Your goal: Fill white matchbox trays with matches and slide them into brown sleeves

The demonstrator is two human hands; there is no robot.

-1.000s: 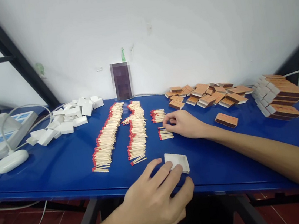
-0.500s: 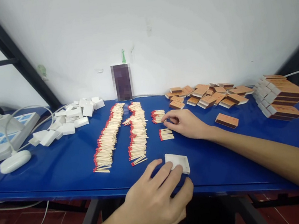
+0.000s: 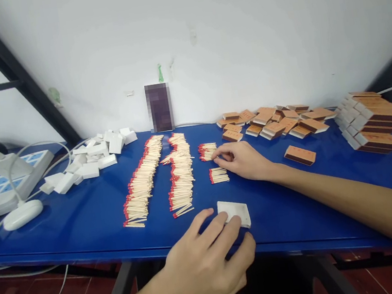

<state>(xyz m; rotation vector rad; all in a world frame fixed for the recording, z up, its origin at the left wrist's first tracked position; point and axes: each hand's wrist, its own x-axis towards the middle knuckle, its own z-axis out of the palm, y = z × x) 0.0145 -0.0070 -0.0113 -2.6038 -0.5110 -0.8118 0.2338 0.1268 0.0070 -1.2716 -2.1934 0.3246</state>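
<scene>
My left hand [image 3: 206, 263] rests at the front edge of the blue table [image 3: 81, 218], its fingers lying on a small white empty matchbox tray [image 3: 234, 212] and steadying it. My right hand [image 3: 243, 160] lies further back on the table, fingers curled and pinching at matches between two small bunches: one bunch [image 3: 207, 151] just left of the fingertips, another [image 3: 218, 175] below them. Two long rows of red-tipped matches [image 3: 142, 180] [image 3: 179, 171] lie to the left of these bunches.
A heap of white inner trays [image 3: 90, 155] sits back left. Orange matchbox sleeves [image 3: 273, 123] lie back right, one single box [image 3: 299, 155] nearer, and stacked boxes [image 3: 374, 122] far right. A power strip [image 3: 6, 183], white adapter [image 3: 22, 214] and cables occupy the left end.
My right hand has shifted slightly back, from the lower small bunch towards the upper one. My left hand stays on the white tray.
</scene>
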